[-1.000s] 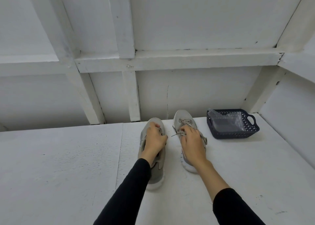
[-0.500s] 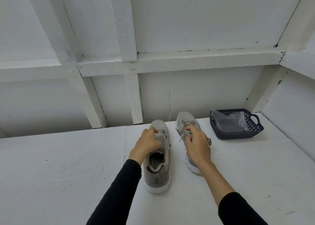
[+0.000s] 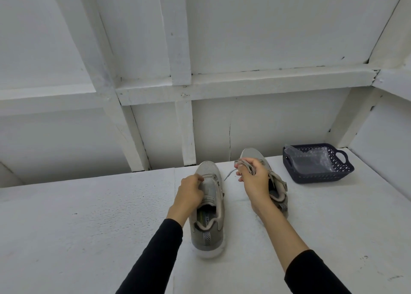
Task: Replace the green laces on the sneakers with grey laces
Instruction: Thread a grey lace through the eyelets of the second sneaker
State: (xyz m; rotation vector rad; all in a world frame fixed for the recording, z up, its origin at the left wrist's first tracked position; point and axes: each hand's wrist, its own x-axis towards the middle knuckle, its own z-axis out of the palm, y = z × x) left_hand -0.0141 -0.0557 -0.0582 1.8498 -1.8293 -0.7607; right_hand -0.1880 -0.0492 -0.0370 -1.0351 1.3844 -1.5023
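Grey lace (image 3: pixel 245 167) bunched in right hand (image 3: pixel 253 180), tongue under left hand (image 3: pixel 189 193) fingers.

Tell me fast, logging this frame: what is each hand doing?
Left hand: fingers curled on the left sneaker's tongue.
Right hand: closed, gripping the lace of the right sneaker.
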